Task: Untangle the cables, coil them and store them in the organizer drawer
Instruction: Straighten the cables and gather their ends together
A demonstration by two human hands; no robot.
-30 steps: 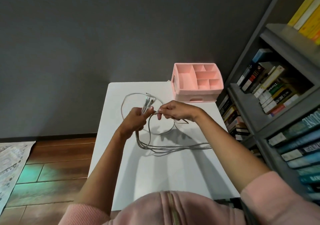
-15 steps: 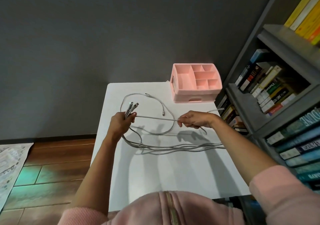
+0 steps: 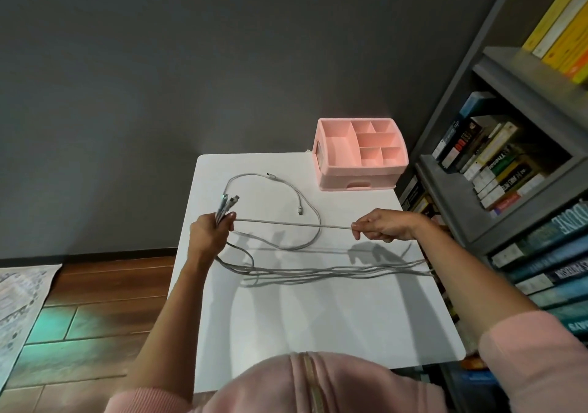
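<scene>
Head camera looked down on a white table (image 3: 318, 323) where grey cables (image 3: 318, 274) lay in a loose tangle. On the person's left side, the left hand (image 3: 210, 231) was closed in a fist around a bunch of cable ends, the plugs (image 3: 227, 204) sticking up above the knuckles. From that fist one cable (image 3: 286, 223) ran straight and taut across to the right hand (image 3: 385, 226), which pinched it between thumb and fingertips, the other fingers curled in. Both hands were raised a little above the tabletop, well apart from each other, and threw shadows onto it. Below and between the hands several strands trailed in long, roughly parallel lines, running past the right wrist toward the table's edge; whether they went over the edge was hard to tell. Beyond the left hand a single looped cable (image 3: 305, 209) lay flat, its two plugs free on the table. Farther off, beyond the right hand, a pink organizer (image 3: 361, 170) stood at the back corner, its top compartments holding nothing and its drawer (image 3: 359, 184) closed. Past the right arm stood a grey bookshelf (image 3: 451, 196) packed with books.
</scene>
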